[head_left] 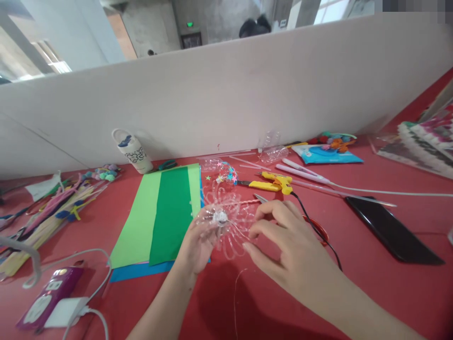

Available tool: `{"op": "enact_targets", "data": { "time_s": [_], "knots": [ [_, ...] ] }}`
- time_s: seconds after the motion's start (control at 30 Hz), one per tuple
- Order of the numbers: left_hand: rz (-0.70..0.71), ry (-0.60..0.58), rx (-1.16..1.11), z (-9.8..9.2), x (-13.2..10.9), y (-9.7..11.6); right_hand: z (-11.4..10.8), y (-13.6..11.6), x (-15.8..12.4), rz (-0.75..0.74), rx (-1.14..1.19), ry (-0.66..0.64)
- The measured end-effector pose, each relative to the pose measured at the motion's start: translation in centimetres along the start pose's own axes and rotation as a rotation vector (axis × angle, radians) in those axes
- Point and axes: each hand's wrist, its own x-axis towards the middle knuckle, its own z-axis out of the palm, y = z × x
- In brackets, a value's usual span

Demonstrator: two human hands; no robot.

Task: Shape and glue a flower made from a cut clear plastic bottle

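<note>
My left hand [200, 241] is closed around a clear plastic piece cut into looping strips that fan out like a flower [230, 245]. A whitish round hub [221, 217] sits at its middle, facing up. From the hub a thin pale thread [238, 227] runs to my right hand [279, 241], whose thumb and fingertips close on it. Another length of thin strand [235, 297] hangs or lies below, over the red table. Part of the left fingers shows only through the clear plastic.
Green felt sheets [171, 212] lie to the left. Beyond the hands are a yellow glue gun [279, 181], a yellow cutter [264, 186] and star-shaped bits [226, 172]. A black phone-like slab [392, 231] lies right; a white tumbler [134, 153] stands by the partition [198, 104].
</note>
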Motion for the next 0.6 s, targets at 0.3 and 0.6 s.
{"op": "enact_targets", "data": {
  "time_s": [0.3, 0.6],
  "knots": [
    [0.017, -0.090, 0.084, -0.4, 1.0, 0.0, -0.7, -0.1, 0.7, 0.127, 0.174, -0.078],
    [-0.053, -0.124, 0.086, -0.7, 0.8, -0.9, -1.7, 0.8, 2.0, 0.054, 0.126, -0.067]
  ]
}}
